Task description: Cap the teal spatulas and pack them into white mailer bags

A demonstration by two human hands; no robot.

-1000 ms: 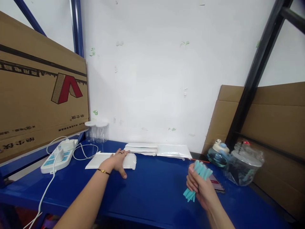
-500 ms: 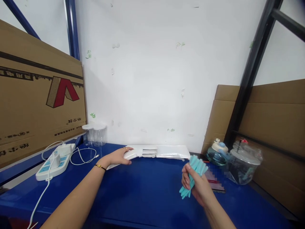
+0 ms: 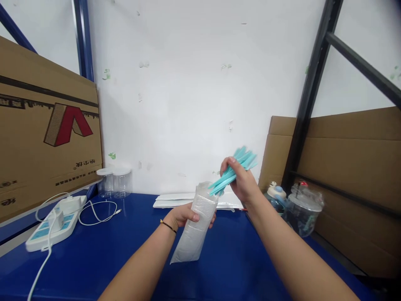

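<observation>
At mid-frame I have the left hand (image 3: 184, 215) curled round one bag (image 3: 198, 236), tilted, I judge, so its mouth faces the sticks (image 3: 224, 179); the right hand (image 3: 240, 180) is closed on that bundle, too overlapped to count. Two jars (image 3: 122, 184) stand at frame left.

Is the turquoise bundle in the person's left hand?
No, the right hand holds the turquoise bundle; the left hand holds a white pouch.

1 head-worn camera looks forward and slightly down over the blue table (image 3: 94, 251) to the white wall (image 3: 188, 104), near behind the left hand (image 3: 183, 214) and right hand (image 3: 242, 183), forearms (image 3: 142, 255) entering from below.
</observation>
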